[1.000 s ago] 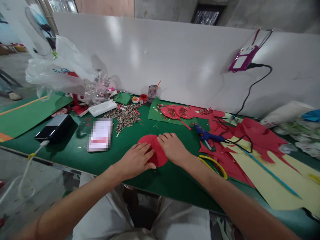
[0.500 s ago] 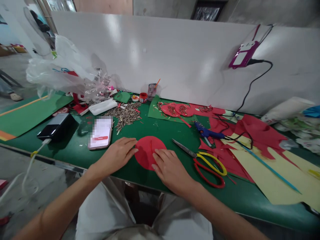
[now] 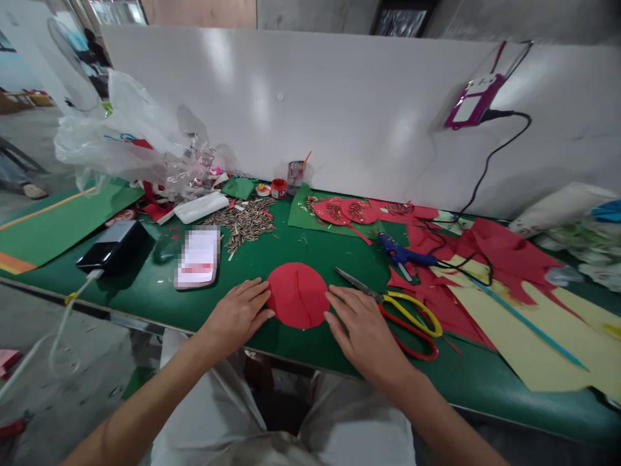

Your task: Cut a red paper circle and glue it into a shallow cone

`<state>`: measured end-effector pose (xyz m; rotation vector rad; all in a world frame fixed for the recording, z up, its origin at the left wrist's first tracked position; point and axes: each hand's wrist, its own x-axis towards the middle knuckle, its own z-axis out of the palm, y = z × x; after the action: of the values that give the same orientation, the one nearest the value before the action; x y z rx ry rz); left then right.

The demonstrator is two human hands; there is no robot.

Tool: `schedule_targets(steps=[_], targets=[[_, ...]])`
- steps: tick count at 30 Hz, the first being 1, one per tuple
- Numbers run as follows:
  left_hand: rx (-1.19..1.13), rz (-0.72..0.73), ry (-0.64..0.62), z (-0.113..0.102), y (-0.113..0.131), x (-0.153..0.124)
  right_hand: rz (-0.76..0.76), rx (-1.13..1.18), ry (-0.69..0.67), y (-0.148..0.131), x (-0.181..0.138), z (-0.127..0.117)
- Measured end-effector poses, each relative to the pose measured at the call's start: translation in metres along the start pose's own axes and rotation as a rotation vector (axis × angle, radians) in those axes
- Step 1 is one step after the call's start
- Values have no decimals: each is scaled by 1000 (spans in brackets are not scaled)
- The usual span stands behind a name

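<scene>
Red disc, round and flat on the tabletop, its curved line running far to near. I see my left hand and right hand at its opposite edges, each grip loosely extended, unclosed.

No words or numbers clear enough to read.
Covered by little squares on the phone, with just white and a red patch showing. Only tiny pale marks on the little red jar. Only blue squiggles, too faint to spell out, on or inside the see-through plastic bag. Just a white patch, too far off to read, on the purple case.
</scene>
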<state>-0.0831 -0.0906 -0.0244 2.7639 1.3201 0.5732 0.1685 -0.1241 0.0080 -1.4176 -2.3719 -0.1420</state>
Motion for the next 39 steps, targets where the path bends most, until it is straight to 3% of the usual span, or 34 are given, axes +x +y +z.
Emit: schedule_targets(steps=[7, 17, 39], targets=[[-40, 40, 33, -8, 5, 14, -32, 63, -11, -14, -10, 4], [7, 256, -110, -1, 20, 47, -86, 153, -33, -27, 3, 14], [-2, 262, -159, -5, 9, 48, -174, 127, -128, -19, 3, 14]])
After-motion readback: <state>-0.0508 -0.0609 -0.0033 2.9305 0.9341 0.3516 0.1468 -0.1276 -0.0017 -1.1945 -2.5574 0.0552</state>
